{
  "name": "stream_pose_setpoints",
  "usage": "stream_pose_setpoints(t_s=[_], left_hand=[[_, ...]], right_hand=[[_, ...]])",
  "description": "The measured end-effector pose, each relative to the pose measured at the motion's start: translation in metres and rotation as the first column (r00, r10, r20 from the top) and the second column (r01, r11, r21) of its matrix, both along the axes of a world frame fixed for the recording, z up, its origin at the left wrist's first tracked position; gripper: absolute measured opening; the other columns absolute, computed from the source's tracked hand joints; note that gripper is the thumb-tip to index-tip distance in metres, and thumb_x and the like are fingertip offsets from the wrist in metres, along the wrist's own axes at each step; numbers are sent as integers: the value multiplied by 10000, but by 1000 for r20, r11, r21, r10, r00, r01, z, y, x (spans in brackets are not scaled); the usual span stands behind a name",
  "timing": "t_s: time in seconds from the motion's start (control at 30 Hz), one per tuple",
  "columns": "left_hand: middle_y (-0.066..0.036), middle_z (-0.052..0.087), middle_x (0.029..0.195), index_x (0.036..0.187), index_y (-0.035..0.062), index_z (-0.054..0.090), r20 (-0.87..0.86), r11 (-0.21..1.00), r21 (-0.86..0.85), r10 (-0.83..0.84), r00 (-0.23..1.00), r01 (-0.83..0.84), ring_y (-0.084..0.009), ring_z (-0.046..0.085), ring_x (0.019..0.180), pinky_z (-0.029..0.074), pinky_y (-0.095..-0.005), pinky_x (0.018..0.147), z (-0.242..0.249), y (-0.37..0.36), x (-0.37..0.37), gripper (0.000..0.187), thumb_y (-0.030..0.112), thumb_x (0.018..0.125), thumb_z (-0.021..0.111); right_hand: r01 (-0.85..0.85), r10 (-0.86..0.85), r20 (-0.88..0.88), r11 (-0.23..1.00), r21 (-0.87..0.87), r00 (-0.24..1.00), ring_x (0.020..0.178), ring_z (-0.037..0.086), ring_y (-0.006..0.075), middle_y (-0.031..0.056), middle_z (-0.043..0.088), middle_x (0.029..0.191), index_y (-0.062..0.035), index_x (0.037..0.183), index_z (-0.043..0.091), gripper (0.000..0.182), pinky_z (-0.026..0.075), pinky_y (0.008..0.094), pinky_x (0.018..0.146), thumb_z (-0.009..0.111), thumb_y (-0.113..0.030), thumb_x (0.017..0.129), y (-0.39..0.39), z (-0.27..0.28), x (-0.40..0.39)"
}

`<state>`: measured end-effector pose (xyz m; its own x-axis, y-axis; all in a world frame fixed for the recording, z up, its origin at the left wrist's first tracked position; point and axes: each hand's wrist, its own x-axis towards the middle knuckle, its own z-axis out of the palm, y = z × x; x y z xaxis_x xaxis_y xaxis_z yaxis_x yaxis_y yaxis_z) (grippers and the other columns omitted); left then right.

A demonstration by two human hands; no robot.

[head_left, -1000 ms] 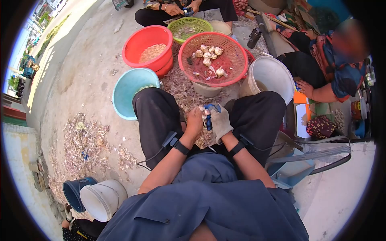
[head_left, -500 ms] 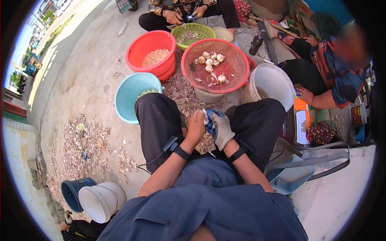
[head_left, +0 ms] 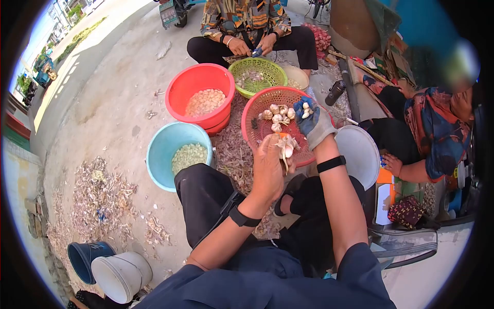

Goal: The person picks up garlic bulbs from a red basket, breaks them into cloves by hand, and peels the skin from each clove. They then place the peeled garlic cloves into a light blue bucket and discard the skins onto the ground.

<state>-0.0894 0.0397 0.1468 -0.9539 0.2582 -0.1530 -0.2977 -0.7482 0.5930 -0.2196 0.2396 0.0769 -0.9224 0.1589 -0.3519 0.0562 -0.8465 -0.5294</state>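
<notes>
Left hand [head_left: 268, 167] pinching garlic bulb [head_left: 285, 147]; gloved right hand [head_left: 312, 122] cupped around peeled cloves [head_left: 306, 108], both above red basket [head_left: 257, 110]

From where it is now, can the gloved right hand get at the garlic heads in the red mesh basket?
Probably yes. The right hand is already raised over the red mesh basket, with the garlic heads lying uncovered just beside it. It does cup a few cloves, so its grip is partly occupied.

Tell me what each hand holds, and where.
Left hand: garlic husk, pinched at its fingertips. Gloved right hand: peeled cloves, cupped in the palm.
</notes>
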Motion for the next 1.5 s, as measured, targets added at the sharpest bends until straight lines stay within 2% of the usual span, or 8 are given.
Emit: stream_pose_setpoints(t_s=[0.2, 0.5, 0.7, 0.83, 1.0, 1.33, 1.43, 1.5], left_hand=[[-87, 611, 912, 1229, -44, 562, 295, 995, -72, -44, 955, 68, -173, 614, 749, 589, -339, 679, -89, -12, -5, 446, 365, 1109, 432], [-103, 638, 1157, 1357, -48, 506, 357, 998, -18, -53, 932, 63, -191, 683, 952, 595, -344, 863, -116, -5, -13, 462, 332, 1094, 488], [-90, 651, 1134, 1314, 2, 537, 434, 982, -64, -135, 891, 180, -176, 692, 986, 598, -341, 854, -115, -3, -13, 348, 242, 1065, 577], [-62, 651, 1093, 1257, 37, 571, 373, 997, -61, -14, 928, 39, -150, 672, 949, 583, -311, 777, -115, -1, -11, 282, 249, 1072, 567], [4, 637, 1036, 1236, 79, 595, 246, 979, -199, 95, 965, -46, -94, 611, 856, 537, -279, 726, -112, -12, -17, 250, 258, 1060, 595], [-26, 682, 1022, 1159, 44, 620, 97, 971, -236, 62, 993, -37, -120, 663, 853, 581, -313, 756, -94, -3, 10, 241, 254, 1041, 622], [-34, 694, 1031, 1152, 28, 631, 58, 939, -345, 26, 998, -5, -112, 665, 867, 572, -297, 758, -89, 3, 25, 260, 263, 1041, 624], [-36, 701, 1026, 1140, 21, 640, 30, 923, -385, 11, 999, 2, -106, 664, 865, 563, -283, 750, -89, 6, 33, 266, 267, 1043, 624]], right_hand=[[54, -53, 84, 999, -5, 995, 1095, 590, 381, 180, 588, 1184, -44, 1198, 558, 269, 502, 602, 1022, 412, -249, 1103, -3, -39, -161], [-88, 76, 171, 994, 63, 982, 1369, 478, 354, 130, 502, 1481, -121, 1443, 506, 441, 379, 587, 1138, 460, -383, 1091, -26, -72, -230], [58, -75, 60, 967, 248, 995, 1301, 496, 399, 145, 515, 1394, -27, 1443, 452, 513, 415, 582, 1111, 589, -301, 1032, -28, -77, -195], [12, -16, 8, 937, 349, 1000, 1138, 614, 346, 165, 525, 1331, -16, 1419, 463, 496, 577, 486, 895, 604, -282, 1024, -14, -67, -165], [35, -43, 15, 928, 370, 999, 652, 659, 193, 65, 652, 891, -45, 1269, 599, 345, 590, 353, 581, 622, -281, 1018, -30, -9, -73], [-135, 99, 96, 832, 539, 990, 620, 597, 96, 56, 641, 923, -29, 1326, 611, 415, 499, 255, 506, 644, -307, 1019, -67, 19, 154], [-155, 156, 54, 765, 625, 986, 753, 654, 119, 78, 683, 1015, -9, 1334, 599, 449, 546, 277, 617, 680, -297, 999, -73, 22, 178], [-46, 212, -41, 390, 920, 976, 944, 701, 188, 109, 711, 1132, -13, 1331, 596, 474, 565, 327, 785, 718, -286, 965, -76, 14, 186]])
